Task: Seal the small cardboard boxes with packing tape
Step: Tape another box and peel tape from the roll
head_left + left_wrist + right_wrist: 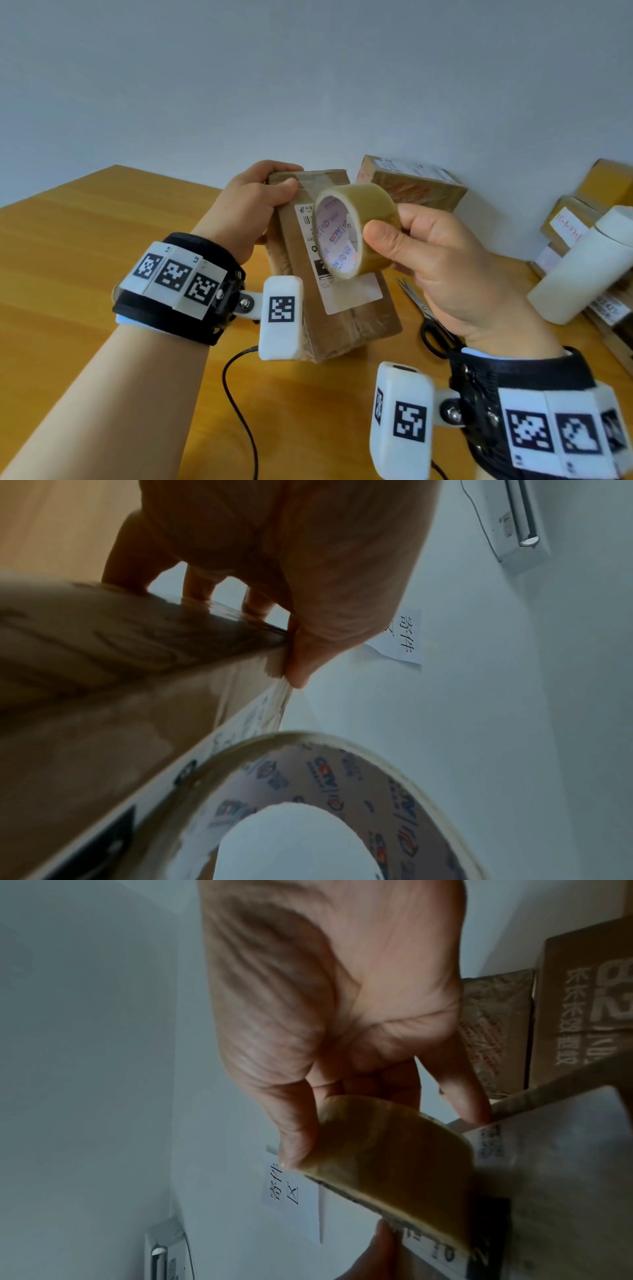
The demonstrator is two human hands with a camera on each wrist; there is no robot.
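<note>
Progress looks to be mid-way through one box, judging by how things lie. Nearest, the right hand (pixel 442 263) pinches the roll of packing tape (pixel 356 229) between thumb and fingers and holds it up against the labelled face of the cardboard box (pixel 342 308). That box stands tilted with its near end low over the wooden surface (pixel 68 257), its far end gripped by the left hand (pixel 250 209), fingers curled over the top edge and thumb pressed on the front face. In the left wrist view the thumb (pixel 301 666) appears to pin a clear strip at that corner, so a fresh length seems begun but not yet drawn along the seam; glossy tape already covers parts of the box. Cutting is still to come, probably with the scissors (pixel 428 318) lying on the surface just right of the box. Farther off, against the wall, more boxes (pixel 414 185) are stacked at right beside a white bottle (pixel 582 263); whether those are sealed I cannot tell.
</note>
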